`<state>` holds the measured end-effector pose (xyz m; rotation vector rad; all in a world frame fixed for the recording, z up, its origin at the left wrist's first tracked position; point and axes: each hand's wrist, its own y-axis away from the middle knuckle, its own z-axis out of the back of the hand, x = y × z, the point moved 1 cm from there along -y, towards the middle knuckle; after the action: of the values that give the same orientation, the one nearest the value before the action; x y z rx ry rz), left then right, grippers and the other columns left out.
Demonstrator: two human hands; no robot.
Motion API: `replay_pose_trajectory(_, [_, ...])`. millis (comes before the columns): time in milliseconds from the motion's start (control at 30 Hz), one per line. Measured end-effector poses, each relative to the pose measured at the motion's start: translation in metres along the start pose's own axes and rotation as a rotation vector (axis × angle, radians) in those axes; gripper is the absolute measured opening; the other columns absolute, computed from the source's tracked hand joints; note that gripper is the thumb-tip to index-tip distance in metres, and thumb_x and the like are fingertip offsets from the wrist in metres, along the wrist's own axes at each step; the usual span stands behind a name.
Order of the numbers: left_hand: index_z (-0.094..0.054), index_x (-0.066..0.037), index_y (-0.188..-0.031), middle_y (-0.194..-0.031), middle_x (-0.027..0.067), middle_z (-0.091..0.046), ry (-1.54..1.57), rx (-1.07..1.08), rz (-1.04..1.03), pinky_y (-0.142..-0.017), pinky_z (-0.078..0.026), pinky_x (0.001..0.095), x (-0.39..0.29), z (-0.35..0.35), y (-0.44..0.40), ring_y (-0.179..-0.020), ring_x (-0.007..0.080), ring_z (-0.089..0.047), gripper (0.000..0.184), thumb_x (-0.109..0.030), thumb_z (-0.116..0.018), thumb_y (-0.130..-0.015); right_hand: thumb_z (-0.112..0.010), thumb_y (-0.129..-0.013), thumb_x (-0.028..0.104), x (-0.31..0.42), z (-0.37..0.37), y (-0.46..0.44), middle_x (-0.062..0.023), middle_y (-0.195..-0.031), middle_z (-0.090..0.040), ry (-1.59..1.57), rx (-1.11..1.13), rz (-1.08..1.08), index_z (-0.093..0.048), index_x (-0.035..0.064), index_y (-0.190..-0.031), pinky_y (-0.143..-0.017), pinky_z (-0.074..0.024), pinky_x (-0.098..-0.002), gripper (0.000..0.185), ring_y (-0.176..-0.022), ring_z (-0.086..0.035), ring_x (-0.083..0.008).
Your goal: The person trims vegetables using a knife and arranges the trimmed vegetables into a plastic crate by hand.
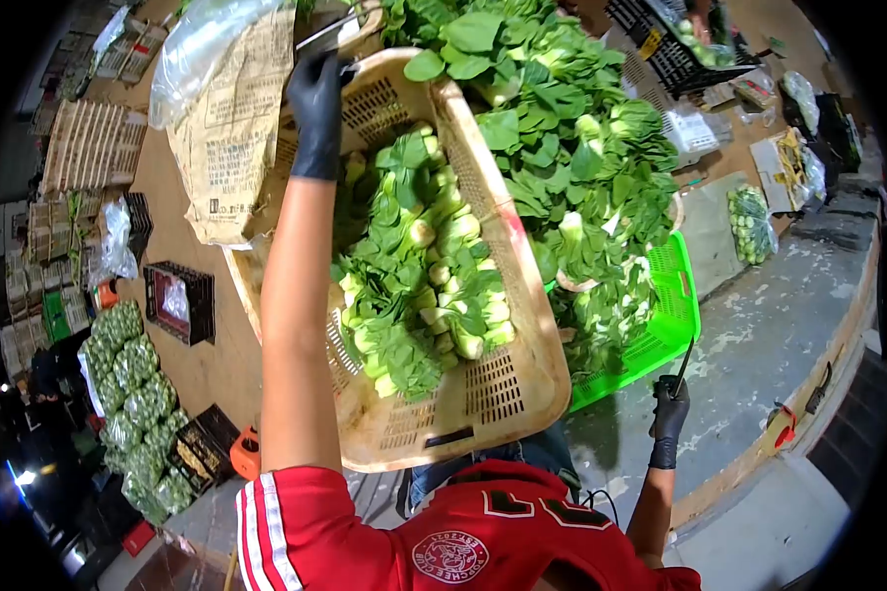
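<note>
A beige plastic crate (537,369) with slotted walls sits in front of me, holding rows of bok choy (404,256). My left hand (315,113), in a black glove, reaches to its far rim with the fingers curled over the edge. Beyond and to the right spreads a big heap of loose bok choy (572,128). A bright green crate (685,305) with leafy pieces in it stands right of the beige one. Off to the right, my black-gloved right hand (668,419) is closed around a knife (686,362), its thin blade pointing away from me.
A printed brown paper sack (232,138) with clear plastic lies beside the beige crate's left side. Bagged greens (133,384) are stacked at left near a dark crate (179,303). More bagged vegetables (751,225) lie at right, and a black crate (685,44) stands at the upper right.
</note>
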<state>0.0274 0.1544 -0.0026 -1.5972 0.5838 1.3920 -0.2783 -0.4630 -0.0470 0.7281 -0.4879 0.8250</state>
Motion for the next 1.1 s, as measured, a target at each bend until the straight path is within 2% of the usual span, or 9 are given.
replay_pose_trajectory(133, [-0.060,0.003,-0.096,-0.085,0.0121,-0.064,-0.628,0.085,0.098,-0.073,-0.048,0.0332,0.124,0.082,0.089,-0.077,0.0203,-0.060,0.019,-0.011,-0.057,-0.083,-0.063,-0.077,0.005,-0.020,-0.028,-0.027,-0.0059,-0.091,-0.060,0.270,-0.045,0.348,-0.055,0.0011,-0.107,-0.057,-0.0425,-0.0242,0.031,-0.069,-0.051,-0.0102])
replay_pose_trajectory(200, [-0.058,0.001,-0.101,-0.095,0.0117,-0.063,-0.850,0.264,0.193,-0.079,-0.046,0.0327,0.190,0.108,0.105,-0.085,0.0206,-0.059,0.021,-0.010,-0.056,-0.083,-0.062,-0.078,0.004,-0.006,-0.040,-0.028,-0.0112,-0.103,-0.058,0.305,0.080,0.118,-0.051,-0.0006,-0.115,-0.073,-0.0455,-0.0277,0.038,-0.088,-0.054,-0.0166])
replay_pose_trajectory(400, [-0.054,-0.001,-0.109,-0.106,0.0107,-0.057,-1.017,0.942,0.387,-0.085,-0.043,0.0324,0.311,0.104,0.102,-0.094,0.0203,-0.053,0.033,-0.009,-0.062,-0.078,-0.054,-0.082,0.002,-0.041,-0.062,-0.001,-0.0092,-0.101,-0.059,0.222,0.144,-0.032,-0.051,0.0019,-0.118,-0.068,-0.0451,-0.0248,0.036,-0.081,-0.054,-0.0134])
replay_pose_trajectory(533, [-0.052,-0.002,-0.112,-0.112,0.0115,-0.052,-0.896,1.085,0.486,-0.087,-0.042,0.0333,0.316,0.095,0.103,-0.100,0.0208,-0.050,0.043,-0.010,-0.067,-0.073,-0.052,-0.084,0.008,-0.049,-0.062,0.016,-0.0075,-0.102,-0.060,0.202,0.155,-0.205,-0.052,0.0027,-0.117,-0.060,-0.0443,-0.0231,0.034,-0.075,-0.053,-0.0107])
replay_pose_trajectory(667, [-0.050,-0.003,-0.114,-0.117,0.0124,-0.048,-0.717,0.975,0.519,-0.089,-0.041,0.0342,0.300,0.104,0.109,-0.105,0.0212,-0.047,0.052,-0.011,-0.073,-0.068,-0.051,-0.084,0.010,-0.049,-0.070,0.013,-0.0069,-0.102,-0.060,0.191,0.175,-0.175,-0.053,0.0026,-0.116,-0.057,-0.0443,-0.0235,0.033,-0.073,-0.053,-0.0098])
replay_pose_trajectory(767, [-0.049,-0.003,-0.116,-0.121,0.0130,-0.045,-0.246,0.533,0.578,-0.090,-0.041,0.0349,0.266,0.117,0.137,-0.109,0.0215,-0.045,0.060,-0.012,-0.077,-0.064,-0.051,-0.086,0.009,-0.040,-0.071,0.012,-0.0062,-0.101,-0.060,0.125,0.182,-0.103,-0.053,0.0023,-0.115,-0.057,-0.0432,-0.0232,0.030,-0.069,-0.051,-0.0090])
replay_pose_trajectory(867, [-0.051,-0.006,-0.114,-0.126,0.0188,-0.041,-1.023,0.392,-0.318,-0.095,-0.038,0.0404,0.133,0.087,0.151,-0.116,0.0337,-0.041,0.060,-0.012,-0.077,-0.061,-0.052,-0.087,0.009,-0.015,-0.075,0.014,-0.0050,-0.083,-0.061,0.141,0.215,-0.110,-0.058,0.0003,-0.106,-0.055,-0.0408,-0.0234,0.021,-0.064,-0.049,-0.0084])
replay_pose_trajectory(967, [-0.043,-0.004,-0.121,-0.123,0.0157,-0.041,-0.303,0.439,0.252,-0.095,-0.038,0.0400,0.043,0.062,0.208,-0.115,0.0285,-0.043,0.076,-0.014,-0.078,-0.054,-0.054,-0.087,0.011,0.000,-0.079,0.017,-0.0050,-0.071,-0.058,0.044,0.306,0.012,-0.060,0.0002,-0.092,-0.053,-0.0401,-0.0248,0.014,-0.061,-0.050,-0.0088])
replay_pose_trajectory(1100, [-0.033,-0.005,-0.120,-0.111,0.0082,-0.045,0.072,0.434,0.441,-0.091,-0.040,0.0336,-0.060,-0.004,0.269,-0.103,0.0199,-0.047,0.086,-0.022,-0.083,-0.051,-0.059,-0.083,0.012,0.070,-0.083,0.036,-0.0067,-0.057,-0.054,0.076,0.428,0.282,-0.051,0.0033,-0.069,-0.045,-0.0373,-0.0296,0.018,-0.050,-0.051,-0.0135])
